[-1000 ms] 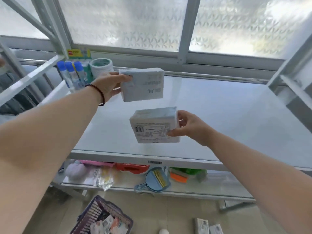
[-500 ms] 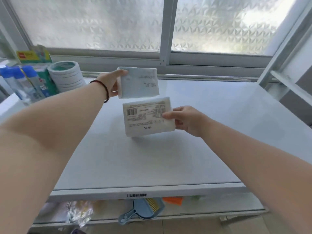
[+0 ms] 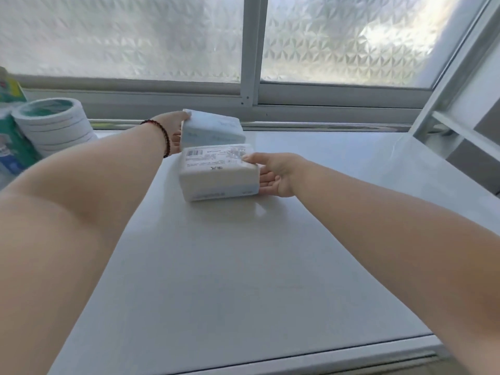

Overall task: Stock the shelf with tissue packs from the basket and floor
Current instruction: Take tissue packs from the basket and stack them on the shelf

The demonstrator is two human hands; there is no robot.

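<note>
Frosted window panes [image 3: 121, 36] back the white shelf top [image 3: 243, 266], which fills the frame. Placement step is in hand: both forearms extend toward centre. Near tissue pack [image 3: 219, 173] rests on the shelf, right hand [image 3: 273, 174] cupping its end, fingers together. Far tissue pack [image 3: 213, 129], just behind, is gripped at its left end by left hand [image 3: 174, 131]. Next: seat it, release both.

Stacked tape rolls [image 3: 52, 125] far left, frosted window [image 3: 121, 36] behind
</note>
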